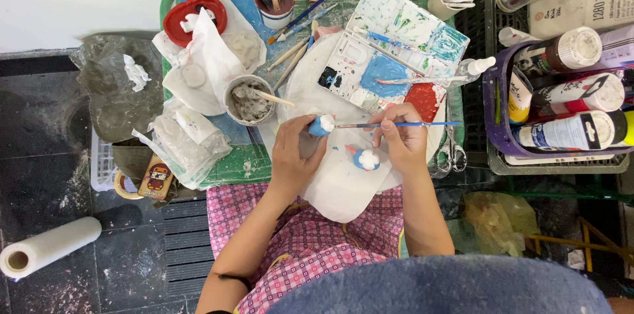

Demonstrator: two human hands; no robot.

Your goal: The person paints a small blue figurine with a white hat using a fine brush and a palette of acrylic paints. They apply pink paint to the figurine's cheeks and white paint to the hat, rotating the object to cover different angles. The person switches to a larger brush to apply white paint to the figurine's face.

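Left hand (294,155): grip closed around a small blue-and-white clay figure (321,124), held at the fingertips just above the hand. Right hand (401,137): grip pinched shut on a thin blue paintbrush (396,124), lying level, tip touching the figure's right side. Second blue-and-white figure (365,159) resting on white paper (343,188) between both hands, near side of the grip. Far of the grip: open paint palette (389,56). Left: grey cup of paste (249,100) on the green worktop (231,163). Right: purple basket (492,112) of paint bottles.
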